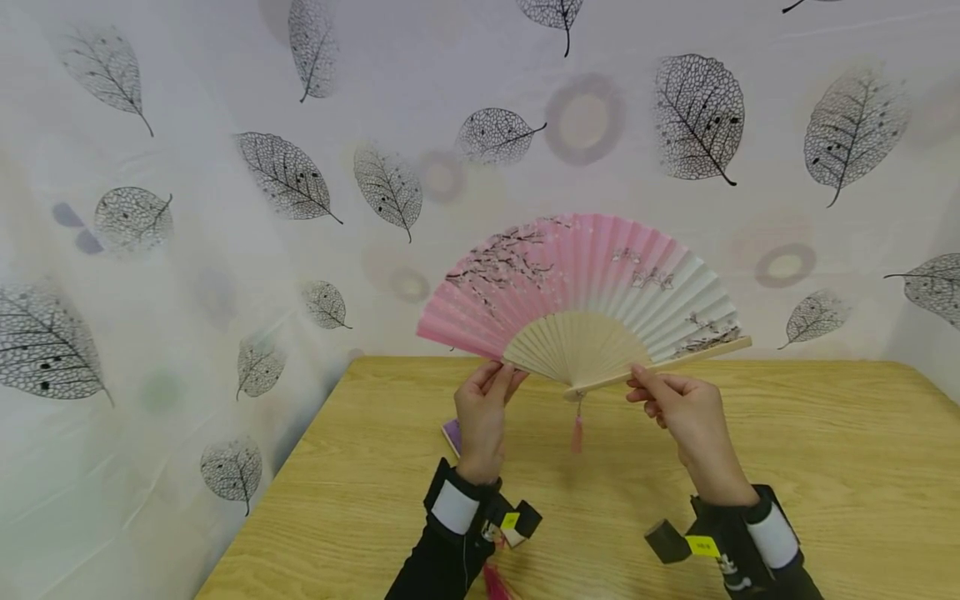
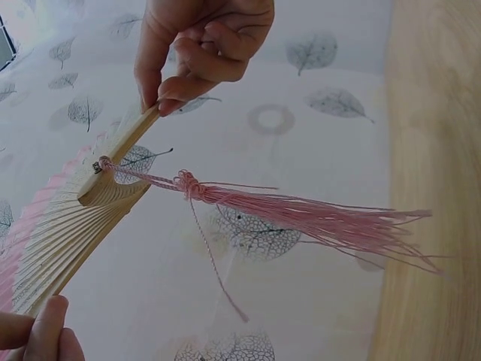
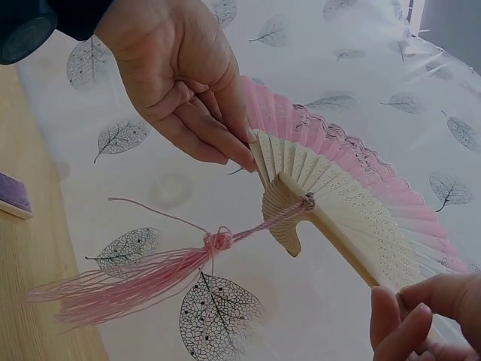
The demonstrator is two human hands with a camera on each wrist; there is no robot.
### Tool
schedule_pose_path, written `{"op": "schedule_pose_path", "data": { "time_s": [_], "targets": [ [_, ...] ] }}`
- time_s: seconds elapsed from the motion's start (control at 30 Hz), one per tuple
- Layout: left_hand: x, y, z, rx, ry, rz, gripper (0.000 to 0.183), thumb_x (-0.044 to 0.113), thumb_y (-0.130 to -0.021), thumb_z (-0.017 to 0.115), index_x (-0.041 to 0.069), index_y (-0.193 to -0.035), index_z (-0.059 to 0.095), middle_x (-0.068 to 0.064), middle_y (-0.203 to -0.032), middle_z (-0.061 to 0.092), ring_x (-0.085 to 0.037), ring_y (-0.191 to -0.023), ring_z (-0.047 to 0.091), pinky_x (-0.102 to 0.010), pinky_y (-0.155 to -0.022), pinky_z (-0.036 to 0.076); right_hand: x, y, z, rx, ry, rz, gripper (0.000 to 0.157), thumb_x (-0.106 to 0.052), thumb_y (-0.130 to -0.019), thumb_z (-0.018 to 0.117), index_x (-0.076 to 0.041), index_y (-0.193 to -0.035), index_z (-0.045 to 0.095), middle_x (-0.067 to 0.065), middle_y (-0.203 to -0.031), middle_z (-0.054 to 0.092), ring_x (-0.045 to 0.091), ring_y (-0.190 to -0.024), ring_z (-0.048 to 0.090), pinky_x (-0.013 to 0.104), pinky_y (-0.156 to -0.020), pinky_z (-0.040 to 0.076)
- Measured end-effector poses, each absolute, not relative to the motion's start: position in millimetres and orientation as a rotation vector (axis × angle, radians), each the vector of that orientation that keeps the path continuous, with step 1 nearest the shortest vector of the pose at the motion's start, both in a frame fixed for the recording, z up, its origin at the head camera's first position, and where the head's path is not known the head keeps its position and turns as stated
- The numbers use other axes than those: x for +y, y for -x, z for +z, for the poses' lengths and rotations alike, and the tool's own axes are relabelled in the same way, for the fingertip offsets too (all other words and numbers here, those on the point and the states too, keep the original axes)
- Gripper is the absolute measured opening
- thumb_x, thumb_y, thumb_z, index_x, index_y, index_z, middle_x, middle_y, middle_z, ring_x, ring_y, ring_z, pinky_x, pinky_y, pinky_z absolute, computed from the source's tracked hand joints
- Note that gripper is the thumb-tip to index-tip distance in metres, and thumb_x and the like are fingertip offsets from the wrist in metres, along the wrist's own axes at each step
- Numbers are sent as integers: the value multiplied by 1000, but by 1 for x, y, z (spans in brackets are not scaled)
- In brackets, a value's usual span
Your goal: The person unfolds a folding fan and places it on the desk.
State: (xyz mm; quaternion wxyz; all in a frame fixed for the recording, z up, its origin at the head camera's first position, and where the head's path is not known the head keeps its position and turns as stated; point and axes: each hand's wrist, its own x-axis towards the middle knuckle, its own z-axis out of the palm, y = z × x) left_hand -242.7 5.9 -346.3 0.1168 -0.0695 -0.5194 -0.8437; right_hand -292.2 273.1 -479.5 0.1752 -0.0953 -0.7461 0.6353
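A pink and white folding fan point(image 1: 581, 267) with printed blossom branches is spread wide above the table. Its pale ribs point(image 3: 346, 203) meet at a pivot, from which a pink tassel point(image 2: 301, 214) hangs. At the fan's left end rib, my left hand point(image 1: 482, 417) pinches the wood between thumb and fingers. My right hand point(image 1: 686, 417) pinches the right outer guard point(image 1: 701, 354) a short way from the pivot. Both hands hold the fan up, with its printed face toward the head camera.
Below is a wooden table point(image 1: 600, 533). Partly behind my left hand lies a purple-topped object point(image 1: 452, 433), and a dark pink tassel point(image 1: 497, 582) shows near my left sleeve. A white curtain point(image 1: 480, 50) printed with leaves hangs behind and to the left.
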Motion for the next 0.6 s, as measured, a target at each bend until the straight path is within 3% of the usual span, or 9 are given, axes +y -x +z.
{"op": "schedule_pose_path", "data": {
  "time_s": [0.07,0.3,0.47,0.6],
  "targets": [
    [6,243,-347,-1518,202,-2467,29,9,-83,58,-13,-102,55,-17,-95,64,-22,-86,63,-27,-81,52,272,292,-479,-2099,284,1827,48,-56,-73,60,-14,-94,70,7,-82,70,15,-56,52,24,-37,40],
    [6,242,-346,-1531,203,-2454,30,12,-83,59,-11,-102,56,-18,-98,65,-23,-88,62,-28,-82,51,209,197,-334,-2095,308,2005,25,-43,-78,62,-20,-72,69,-17,-58,61,3,-54,47,15,-46,39],
    [6,242,-347,-1532,203,-2444,31,14,-83,59,-10,-102,56,-17,-97,65,-23,-87,62,-29,-83,51,208,196,-331,-2053,297,2059,19,-40,-78,62,-26,-67,68,-17,-58,61,3,-53,46,15,-45,38],
    [7,242,-347,-1504,205,-2449,30,13,-83,59,-11,-101,56,-16,-96,65,-23,-87,63,-29,-83,51,210,197,-334,-2031,280,2084,20,-40,-78,63,-23,-69,69,-16,-59,62,4,-53,47,15,-45,39]
  ]
}}
